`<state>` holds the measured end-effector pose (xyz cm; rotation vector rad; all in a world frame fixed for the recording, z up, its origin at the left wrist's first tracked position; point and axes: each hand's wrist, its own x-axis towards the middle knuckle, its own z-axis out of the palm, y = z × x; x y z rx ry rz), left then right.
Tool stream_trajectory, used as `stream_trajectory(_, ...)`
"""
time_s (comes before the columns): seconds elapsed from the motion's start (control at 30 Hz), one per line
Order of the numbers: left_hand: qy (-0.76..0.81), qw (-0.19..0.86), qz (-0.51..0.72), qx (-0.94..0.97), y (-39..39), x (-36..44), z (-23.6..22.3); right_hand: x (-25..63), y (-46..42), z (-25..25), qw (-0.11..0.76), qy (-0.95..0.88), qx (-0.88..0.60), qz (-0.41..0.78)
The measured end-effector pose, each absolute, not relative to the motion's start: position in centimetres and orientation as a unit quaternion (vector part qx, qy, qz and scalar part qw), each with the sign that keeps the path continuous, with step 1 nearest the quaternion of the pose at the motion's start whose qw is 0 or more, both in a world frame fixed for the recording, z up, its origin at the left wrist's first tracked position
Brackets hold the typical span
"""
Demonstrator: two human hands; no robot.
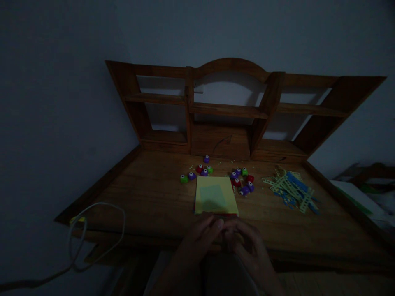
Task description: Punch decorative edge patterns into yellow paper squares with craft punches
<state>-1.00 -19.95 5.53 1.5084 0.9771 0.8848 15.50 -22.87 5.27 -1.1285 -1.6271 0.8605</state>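
Note:
My left hand [202,235] and my right hand [247,242] meet at the front edge of the wooden desk, just below a stack of square paper [230,193]. The stack has a yellow top sheet with a paler greenish square [212,197] on it, and red shows along its lower edge. Both hands are closed, with their fingertips pinched together and touching. Anything between the fingers is too dark and small to make out.
Purple, red and green one-eyed toy pieces lie behind the paper, such as a purple one [206,159] and a green one [184,179]. Yellow and blue plastic strips [293,189] are heaped at right. A wooden shelf [228,110] backs the desk; a white cable [124,222] loops at left.

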Motion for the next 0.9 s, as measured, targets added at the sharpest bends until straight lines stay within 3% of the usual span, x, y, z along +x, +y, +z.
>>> stream_trajectory(0.23, 0.425, 0.593, 0.400, 0.555, -18.9, -0.5, 4.1, 15.2, -23.0, 4.9, 0.432, -0.747, -0.477, 0.168)
stream_trajectory(0.43, 0.456, 0.602, 0.389, 0.528, -17.8, -0.5, 3.4, 15.2, -22.9, 3.6, 0.321, -0.813, -0.485, -0.038)
stream_trajectory(0.6, 0.482, 0.569, 0.394, 0.537, -17.8, -0.4, 3.3, 15.1, -22.7, 3.1, 0.266, -0.827, -0.494, -0.039)
stream_trajectory(0.9, 0.505, 0.520, 0.410, 0.554, -17.2, -0.8, 2.5, 16.6, -21.3, 3.1, 0.306, -0.784, -0.540, 0.015)
